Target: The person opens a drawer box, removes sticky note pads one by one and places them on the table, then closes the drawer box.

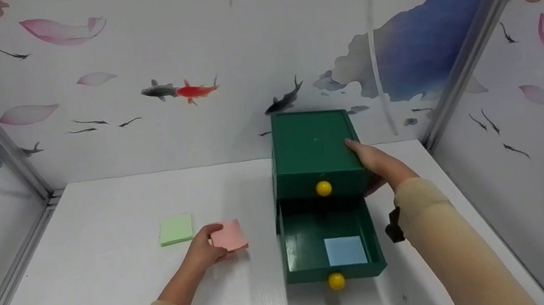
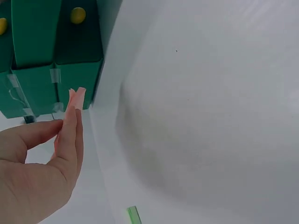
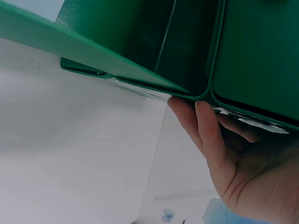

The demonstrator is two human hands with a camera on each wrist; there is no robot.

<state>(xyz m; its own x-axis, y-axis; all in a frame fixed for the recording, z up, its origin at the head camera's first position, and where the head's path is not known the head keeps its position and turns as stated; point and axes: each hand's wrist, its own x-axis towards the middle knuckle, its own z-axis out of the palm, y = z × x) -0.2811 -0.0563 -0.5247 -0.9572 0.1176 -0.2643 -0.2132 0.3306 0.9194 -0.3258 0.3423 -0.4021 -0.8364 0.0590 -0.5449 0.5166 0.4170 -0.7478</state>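
In the head view, my left hand [image 1: 205, 249] pinches a pink sticky-note pad [image 1: 230, 235] between thumb and fingers, just above the white table. The left wrist view shows the pink pad [image 2: 78, 99] edge-on, one corner bent. A green sticky-note pad [image 1: 176, 230] lies left of that hand. To the right stands a green two-drawer box [image 1: 311, 140] with yellow knobs. Its lower drawer [image 1: 299, 247] is pulled out, and a blue sticky-note pad [image 1: 345, 250] lies inside. My right hand [image 1: 379, 165] holds the box's right side, thumb at the top edge, fingertips [image 3: 205, 112] against the side wall.
The white table [image 1: 109, 301] meets a printed back wall [image 1: 251, 29] with fish and petals, close behind the box. Printed side panels with metal corner posts [image 1: 483, 29] bound the table left and right.
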